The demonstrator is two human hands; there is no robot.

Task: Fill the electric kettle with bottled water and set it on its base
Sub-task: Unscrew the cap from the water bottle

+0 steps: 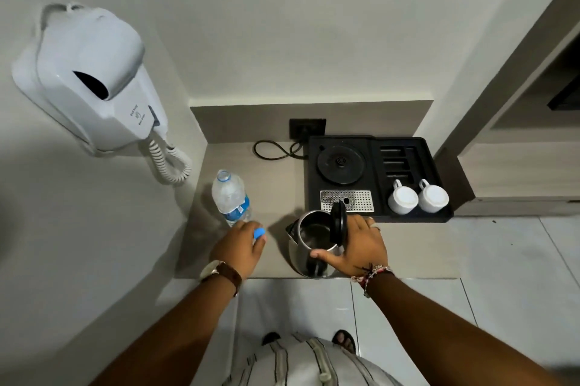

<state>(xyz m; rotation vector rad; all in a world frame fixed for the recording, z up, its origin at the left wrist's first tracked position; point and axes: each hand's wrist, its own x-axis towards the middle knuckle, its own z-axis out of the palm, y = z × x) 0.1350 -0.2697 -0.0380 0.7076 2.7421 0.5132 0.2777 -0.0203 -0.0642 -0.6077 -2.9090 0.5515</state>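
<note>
A steel electric kettle (309,244) stands near the front edge of the beige counter, its black lid (339,224) flipped up. My right hand (354,247) wraps the kettle's handle side, thumb on the rim. An uncapped clear water bottle (230,195) with a blue label stands upright to the left. My left hand (241,247) sits just in front of the bottle's foot, fingers closed on the blue cap (260,233). The round black kettle base (340,164) lies bare in the black tray (408,147) behind the kettle.
Two white cups (403,200) (433,199) sit upside down on the tray's right side, a perforated metal drip plate (346,200) at its front. A black cord (273,150) runs to a wall socket (307,128). A white wall hairdryer (91,78) hangs on the left wall.
</note>
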